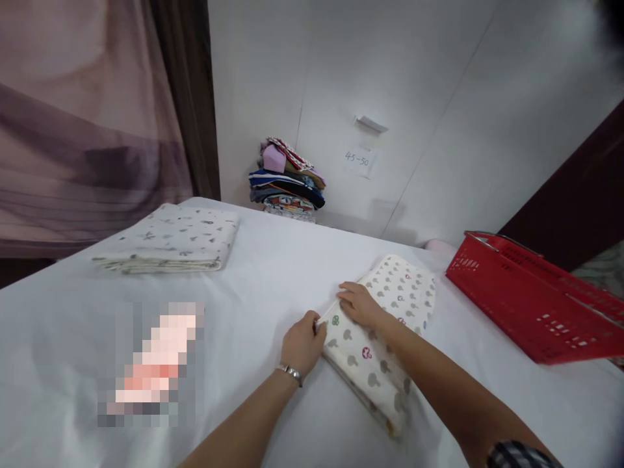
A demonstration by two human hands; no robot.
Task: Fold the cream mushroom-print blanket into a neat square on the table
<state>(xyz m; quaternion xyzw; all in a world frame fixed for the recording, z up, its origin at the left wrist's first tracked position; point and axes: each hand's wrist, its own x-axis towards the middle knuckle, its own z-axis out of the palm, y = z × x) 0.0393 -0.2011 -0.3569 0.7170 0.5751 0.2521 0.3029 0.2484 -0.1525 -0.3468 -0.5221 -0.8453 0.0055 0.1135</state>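
A folded white cloth [375, 344] with grey mushroom-like prints and a few pink and green ones lies aslant on the white-covered surface [273, 260]. My left hand [305, 341], with a metal bracelet at its wrist, pinches the cloth's left corner. Further along the same edge, my right hand [359, 304] lies over the cloth with its fingers bent at the rim; its thumb is hidden. At the far left rests another folded white cloth [180, 234] with small grey prints.
A red plastic basket [526, 292] stands on the right. Behind the far edge is a stack of folded clothes [287, 179] against a white panel with a paper label [359, 160]. A pixelated patch covers something at front left. A pinkish curtain [88, 130] hangs at left.
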